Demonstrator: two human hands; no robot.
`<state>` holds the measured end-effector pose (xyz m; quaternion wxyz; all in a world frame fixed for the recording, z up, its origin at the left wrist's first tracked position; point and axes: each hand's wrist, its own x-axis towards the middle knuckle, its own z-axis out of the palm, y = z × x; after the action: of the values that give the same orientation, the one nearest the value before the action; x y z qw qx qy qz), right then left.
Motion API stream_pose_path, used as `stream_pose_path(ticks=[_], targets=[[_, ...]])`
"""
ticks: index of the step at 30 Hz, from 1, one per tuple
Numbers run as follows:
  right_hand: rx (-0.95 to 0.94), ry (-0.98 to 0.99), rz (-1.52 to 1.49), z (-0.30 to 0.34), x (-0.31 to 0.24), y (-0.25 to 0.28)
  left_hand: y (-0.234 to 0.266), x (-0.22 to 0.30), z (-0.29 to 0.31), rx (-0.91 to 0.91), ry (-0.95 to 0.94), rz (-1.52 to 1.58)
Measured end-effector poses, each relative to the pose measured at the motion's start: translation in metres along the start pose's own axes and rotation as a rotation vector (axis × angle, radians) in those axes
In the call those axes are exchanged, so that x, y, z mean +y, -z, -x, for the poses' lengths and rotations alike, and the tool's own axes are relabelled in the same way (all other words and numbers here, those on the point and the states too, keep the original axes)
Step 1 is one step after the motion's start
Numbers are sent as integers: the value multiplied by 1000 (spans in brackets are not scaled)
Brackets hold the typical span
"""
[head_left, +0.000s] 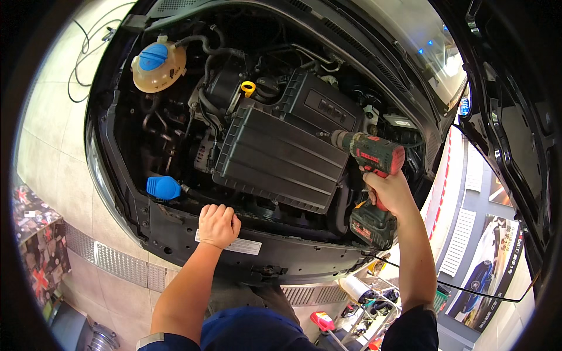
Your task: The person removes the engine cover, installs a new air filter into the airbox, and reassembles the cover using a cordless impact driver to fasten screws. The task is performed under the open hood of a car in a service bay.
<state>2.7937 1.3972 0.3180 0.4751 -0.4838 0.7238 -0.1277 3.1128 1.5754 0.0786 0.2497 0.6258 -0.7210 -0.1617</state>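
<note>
My right hand (384, 190) is wrapped round the grip of a red-and-dark cordless drill (367, 149). The drill points left, and its chuck sits over the right part of the black ribbed air filter box (281, 152). Whether the bit meets a screw there cannot be made out. At the drill's base hangs a dark battery pack (372, 225). My left hand (218, 226) leans on the black front panel (193, 225) of the engine bay, its fingers curled together over the edge. A white label (244, 245) lies beside that hand.
A coolant tank (167, 73) with a blue cap stands at the far left, and a blue filler cap (163, 188) nearer. The yellow dipstick ring (248, 89) is behind the box. The raised hood (497, 117) is at right. A cluttered tool cart (363, 327) stands below.
</note>
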Motion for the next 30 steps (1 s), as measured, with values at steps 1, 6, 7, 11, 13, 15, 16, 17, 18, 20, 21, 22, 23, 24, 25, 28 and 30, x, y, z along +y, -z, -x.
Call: stream_pose_path(ticks=[1,6,7,11,13,15,16,17,18,20,21,22,23,24,25,28,30], targets=[[-1,-1,-3,0,-1,0,-1,-1,1,4,-1,-1],[-24,-5,24,-2,0,3,-1,0,0,9,-4,5],[-22,-13,36,-2,0,3,-2,-1,1,8,-5,3],[-26,-41,268,-2,-21,4,-1,0,0,1,0,-35],[-29,-22,400,-5,-30,7,-1,0,-1,2,-2,-34],[-28,56,464,-11,-34,11,-1,0,-1,6,-4,-32],[-37,23,504,-11,-42,14,-1,0,0,10,-4,-31],[-46,-10,545,-12,-49,16,-1,0,0,14,-4,-30],[-62,-21,614,-16,-55,19,0,0,0,15,-3,-32],[-82,-28,645,-20,-64,21,0,-1,2,19,1,-37],[-88,-34,661,-22,-67,24,0,-1,1,18,1,-31],[-113,-72,655,-28,-66,30,0,-1,1,17,2,-26],[-121,-43,661,-29,-66,34,0,-1,1,17,4,-21],[-131,-15,664,-32,-65,37,-1,-2,1,16,5,-17],[-142,14,666,-33,-66,36,-1,-2,2,16,7,-12],[-156,118,729,-35,-64,41,-3,-2,2,18,11,-8],[-159,197,763,-36,-64,41,-4,-3,3,17,13,-9]])
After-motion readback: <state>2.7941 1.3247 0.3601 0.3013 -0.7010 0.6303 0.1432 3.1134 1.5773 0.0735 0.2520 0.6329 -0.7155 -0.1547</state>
